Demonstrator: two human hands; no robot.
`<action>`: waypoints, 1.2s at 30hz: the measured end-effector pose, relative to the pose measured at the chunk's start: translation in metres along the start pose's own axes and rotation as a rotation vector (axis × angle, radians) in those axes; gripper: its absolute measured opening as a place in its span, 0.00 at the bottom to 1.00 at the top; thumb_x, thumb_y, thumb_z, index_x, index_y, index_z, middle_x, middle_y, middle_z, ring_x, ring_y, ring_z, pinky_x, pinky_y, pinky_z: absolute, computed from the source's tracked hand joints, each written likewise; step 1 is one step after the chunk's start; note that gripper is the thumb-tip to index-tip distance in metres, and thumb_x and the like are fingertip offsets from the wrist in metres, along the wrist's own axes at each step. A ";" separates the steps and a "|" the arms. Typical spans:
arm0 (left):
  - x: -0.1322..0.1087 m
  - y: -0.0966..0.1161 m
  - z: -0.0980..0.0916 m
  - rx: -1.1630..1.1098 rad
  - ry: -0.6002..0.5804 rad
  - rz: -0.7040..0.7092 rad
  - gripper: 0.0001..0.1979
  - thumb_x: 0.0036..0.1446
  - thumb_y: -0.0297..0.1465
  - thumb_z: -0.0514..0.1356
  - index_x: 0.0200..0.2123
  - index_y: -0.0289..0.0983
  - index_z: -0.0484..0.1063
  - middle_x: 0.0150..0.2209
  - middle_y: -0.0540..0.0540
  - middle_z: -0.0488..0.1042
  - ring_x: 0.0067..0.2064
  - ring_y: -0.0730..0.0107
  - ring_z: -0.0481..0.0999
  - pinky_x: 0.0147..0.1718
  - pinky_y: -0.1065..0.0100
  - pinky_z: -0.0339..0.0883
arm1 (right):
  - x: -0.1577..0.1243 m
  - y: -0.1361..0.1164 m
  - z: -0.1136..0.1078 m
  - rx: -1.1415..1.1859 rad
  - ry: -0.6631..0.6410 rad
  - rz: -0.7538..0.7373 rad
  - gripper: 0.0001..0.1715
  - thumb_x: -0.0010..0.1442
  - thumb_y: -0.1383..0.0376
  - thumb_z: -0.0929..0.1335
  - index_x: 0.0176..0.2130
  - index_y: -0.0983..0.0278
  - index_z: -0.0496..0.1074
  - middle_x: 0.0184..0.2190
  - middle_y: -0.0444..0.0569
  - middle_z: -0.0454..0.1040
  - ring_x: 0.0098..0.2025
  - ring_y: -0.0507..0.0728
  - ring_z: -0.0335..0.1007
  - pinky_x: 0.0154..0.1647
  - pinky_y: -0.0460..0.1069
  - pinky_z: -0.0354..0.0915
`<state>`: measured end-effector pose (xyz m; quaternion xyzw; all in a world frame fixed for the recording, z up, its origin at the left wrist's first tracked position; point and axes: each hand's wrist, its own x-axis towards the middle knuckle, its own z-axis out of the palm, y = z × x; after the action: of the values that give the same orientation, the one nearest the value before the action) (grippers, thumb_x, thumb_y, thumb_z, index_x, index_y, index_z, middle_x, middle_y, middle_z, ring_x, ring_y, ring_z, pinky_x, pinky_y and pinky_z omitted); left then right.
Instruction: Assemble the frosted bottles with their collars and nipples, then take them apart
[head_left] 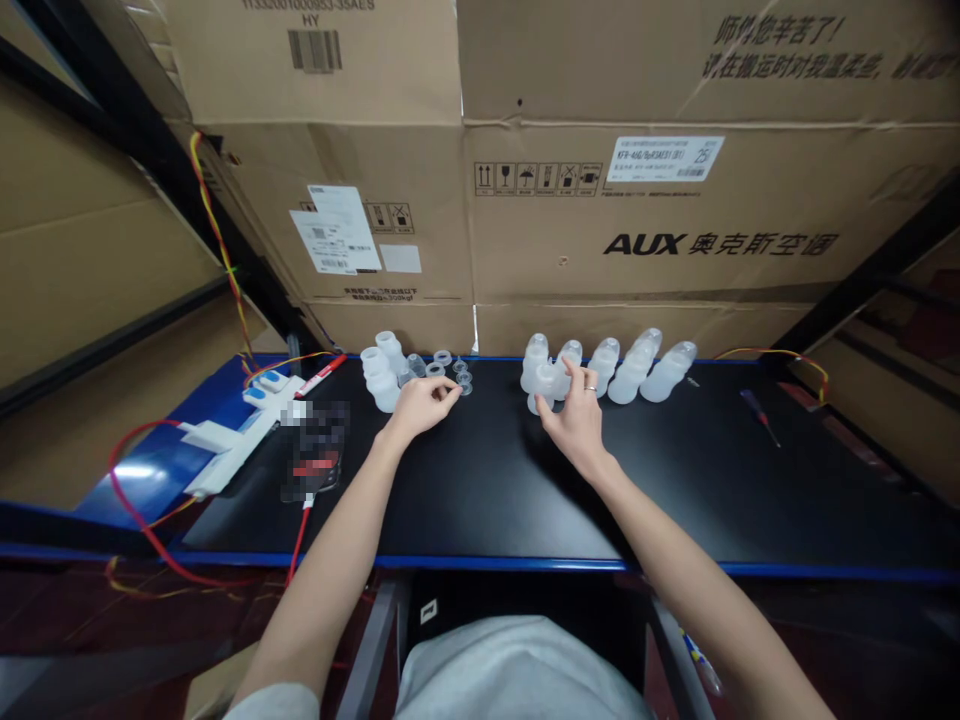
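My left hand [421,405] is closed, thumb and fingertips pinched together beside several small clear teats [463,374]; anything between the fingertips is too small to make out. My right hand [576,422] has its thumb and fingers around a translucent white baby bottle [547,384] with no clear dome on it. Behind and to the right of that hand, several domed baby bottles [669,373] stand along the back of the table. Left of my left hand are uncapped bottles [379,380]. Clear domes [416,365] and white collar rings [442,357] lie behind it.
The black table [480,490] has blue edges. On its left are a power strip [244,440], a red marker [322,374] and a blurred-out phone [315,450] with a red cable. A screwdriver [761,418] lies at the right. Cardboard boxes [540,260] wall off the back.
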<state>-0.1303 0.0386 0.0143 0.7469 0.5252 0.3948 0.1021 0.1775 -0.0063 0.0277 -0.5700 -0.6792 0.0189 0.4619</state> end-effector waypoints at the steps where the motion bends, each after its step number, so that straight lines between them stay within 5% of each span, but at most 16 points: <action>1: 0.000 0.003 0.003 -0.087 0.021 -0.027 0.12 0.62 0.42 0.66 0.32 0.41 0.83 0.22 0.51 0.77 0.24 0.69 0.75 0.29 0.67 0.66 | -0.001 -0.001 0.000 0.024 0.031 -0.009 0.41 0.64 0.58 0.72 0.70 0.60 0.62 0.61 0.63 0.68 0.47 0.67 0.76 0.42 0.61 0.76; 4: 0.001 0.018 0.012 -0.439 0.046 -0.101 0.15 0.59 0.46 0.70 0.33 0.39 0.83 0.20 0.51 0.75 0.22 0.71 0.71 0.25 0.68 0.66 | -0.005 -0.008 0.000 0.090 0.079 -0.052 0.26 0.66 0.59 0.71 0.62 0.60 0.69 0.55 0.59 0.72 0.45 0.65 0.76 0.44 0.59 0.76; 7: -0.001 0.040 0.022 -0.859 0.116 -0.171 0.18 0.60 0.47 0.68 0.36 0.36 0.83 0.23 0.48 0.76 0.24 0.68 0.75 0.28 0.65 0.73 | -0.012 -0.016 0.001 0.153 -0.071 -0.163 0.10 0.71 0.60 0.67 0.50 0.58 0.76 0.45 0.53 0.77 0.42 0.61 0.78 0.46 0.55 0.75; 10: -0.003 0.056 0.032 -1.170 0.166 -0.218 0.21 0.65 0.48 0.61 0.39 0.36 0.82 0.30 0.42 0.79 0.34 0.61 0.82 0.40 0.55 0.81 | -0.020 -0.023 0.004 0.191 -0.313 -0.331 0.13 0.75 0.59 0.66 0.54 0.58 0.77 0.48 0.53 0.78 0.49 0.61 0.79 0.52 0.55 0.75; 13: -0.001 0.055 0.034 -1.231 0.188 -0.251 0.26 0.68 0.51 0.54 0.39 0.37 0.81 0.35 0.39 0.81 0.42 0.58 0.83 0.49 0.50 0.80 | -0.027 -0.028 0.009 0.190 -0.504 -0.499 0.25 0.75 0.56 0.68 0.67 0.57 0.71 0.64 0.58 0.72 0.61 0.65 0.74 0.63 0.61 0.71; 18: 0.006 0.029 0.017 -0.744 0.394 -0.224 0.25 0.68 0.53 0.55 0.39 0.38 0.79 0.35 0.41 0.80 0.40 0.57 0.81 0.47 0.52 0.78 | -0.033 -0.033 0.014 0.214 -0.689 -0.584 0.37 0.73 0.57 0.72 0.75 0.55 0.61 0.77 0.58 0.59 0.73 0.68 0.62 0.71 0.65 0.64; 21: 0.004 0.018 0.010 -0.142 0.363 -0.081 0.11 0.65 0.41 0.64 0.41 0.41 0.81 0.43 0.40 0.81 0.50 0.51 0.78 0.55 0.49 0.73 | -0.033 -0.034 0.015 0.268 -0.673 -0.524 0.29 0.72 0.60 0.72 0.68 0.57 0.67 0.74 0.58 0.64 0.73 0.67 0.64 0.70 0.64 0.64; 24: 0.000 0.015 0.015 0.240 0.232 0.033 0.12 0.64 0.36 0.66 0.49 0.42 0.82 0.56 0.36 0.78 0.62 0.40 0.70 0.62 0.41 0.65 | -0.032 -0.033 0.016 0.298 -0.631 -0.451 0.16 0.72 0.61 0.72 0.57 0.59 0.71 0.62 0.56 0.77 0.63 0.65 0.74 0.64 0.61 0.68; 29: 0.000 0.013 0.030 0.347 0.119 0.098 0.09 0.66 0.36 0.65 0.46 0.42 0.83 0.61 0.36 0.75 0.63 0.37 0.66 0.59 0.39 0.63 | -0.030 -0.029 0.020 0.233 -0.583 -0.329 0.12 0.70 0.60 0.72 0.50 0.59 0.70 0.48 0.51 0.82 0.48 0.62 0.79 0.54 0.57 0.70; 36: 0.005 0.010 0.014 0.233 0.120 0.121 0.09 0.71 0.36 0.61 0.41 0.43 0.81 0.48 0.41 0.82 0.55 0.47 0.73 0.55 0.47 0.64 | -0.030 -0.023 0.023 0.135 -0.515 -0.256 0.23 0.70 0.62 0.70 0.62 0.59 0.68 0.57 0.55 0.79 0.52 0.65 0.80 0.55 0.59 0.73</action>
<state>-0.1130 0.0425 0.0134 0.7590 0.5267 0.3806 -0.0410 0.1429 -0.0264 0.0085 -0.4240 -0.8378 0.1496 0.3096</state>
